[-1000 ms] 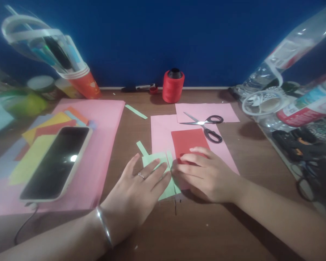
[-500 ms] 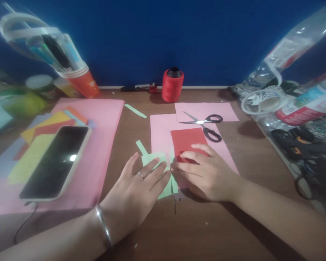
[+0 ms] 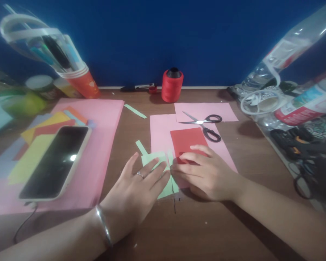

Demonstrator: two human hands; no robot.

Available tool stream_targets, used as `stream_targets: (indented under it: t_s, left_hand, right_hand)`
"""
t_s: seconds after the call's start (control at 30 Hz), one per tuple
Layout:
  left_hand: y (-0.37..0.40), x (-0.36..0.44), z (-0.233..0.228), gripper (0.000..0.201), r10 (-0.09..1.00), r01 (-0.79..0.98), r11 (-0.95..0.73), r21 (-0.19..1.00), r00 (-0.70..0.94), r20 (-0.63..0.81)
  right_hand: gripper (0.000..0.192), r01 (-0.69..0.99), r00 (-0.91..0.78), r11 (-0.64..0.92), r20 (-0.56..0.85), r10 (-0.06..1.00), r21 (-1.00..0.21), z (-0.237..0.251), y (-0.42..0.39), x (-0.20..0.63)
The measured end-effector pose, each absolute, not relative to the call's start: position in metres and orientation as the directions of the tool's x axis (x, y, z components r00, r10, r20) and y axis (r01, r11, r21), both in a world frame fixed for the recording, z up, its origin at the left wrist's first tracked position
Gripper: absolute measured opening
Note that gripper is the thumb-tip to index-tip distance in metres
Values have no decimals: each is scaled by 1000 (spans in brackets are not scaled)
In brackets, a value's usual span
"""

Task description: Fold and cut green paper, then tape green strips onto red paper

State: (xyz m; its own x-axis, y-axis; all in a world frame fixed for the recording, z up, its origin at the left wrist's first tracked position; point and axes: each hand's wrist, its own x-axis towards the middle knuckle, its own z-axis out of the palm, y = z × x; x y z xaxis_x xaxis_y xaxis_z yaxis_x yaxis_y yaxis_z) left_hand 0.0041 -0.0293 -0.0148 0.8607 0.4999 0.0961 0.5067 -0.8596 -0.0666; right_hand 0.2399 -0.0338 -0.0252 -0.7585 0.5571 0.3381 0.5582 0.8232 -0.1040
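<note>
Left hand [image 3: 137,188] flat, fingers together, pressing green paper [image 3: 163,174] near tabletop [image 3: 195,232] front edge, right hand [image 3: 206,174] flat, fingers together on red card [image 3: 185,140], scissors [image 3: 206,125] behind.

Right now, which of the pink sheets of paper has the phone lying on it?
The large pink sheet on the left, with the phone and loose coloured papers on top. The two smaller pink sheets near the scissors carry none.

My brown wooden desk [image 3: 206,232] under scattered craft stuff.
On it: big pink paper sheet [image 3: 108,119] at my left, red thread spool [image 3: 172,86] at the back, thin green paper strip [image 3: 136,111], two pink sheets [image 3: 160,130] mid-desk, clear plastic bottles [image 3: 288,72] right.
</note>
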Motion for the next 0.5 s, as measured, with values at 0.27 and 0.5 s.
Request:
stream_targets:
  t_s: [0.27, 0.5]
  left_hand:
    - [-29, 4, -14, 40, 495, 502, -863, -58, 863, 96]
    - [-28, 3, -16, 39, 514, 514, -858, -1, 856, 53]
  right_hand:
    - [22, 571, -743, 811, 340, 577, -127, -25, -34, 238]
    - [20, 568, -751, 814, 328, 574, -123, -25, -33, 238]
